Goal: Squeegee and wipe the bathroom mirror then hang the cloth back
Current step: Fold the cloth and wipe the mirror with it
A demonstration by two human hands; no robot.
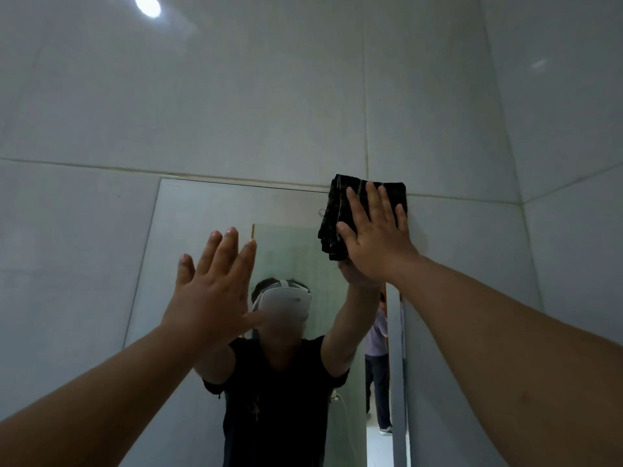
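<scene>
A frameless mirror (202, 230) is fixed on the pale tiled wall ahead and reaches from the middle of the view downward. My right hand (374, 237) lies flat, fingers spread, and presses a folded dark cloth (333, 214) against the mirror's top right corner. The cloth overlaps the mirror's top edge and the tile beside it. My left hand (215, 284) is raised flat with fingers apart at the mirror's middle, holding nothing; whether it touches the glass I cannot tell. No squeegee is in view.
Large grey wall tiles (236, 96) surround the mirror, and a side wall (573, 163) closes in on the right. A ceiling light (147, 5) glows at top left. The mirror reflects a person in a headset and another person standing in a doorway behind.
</scene>
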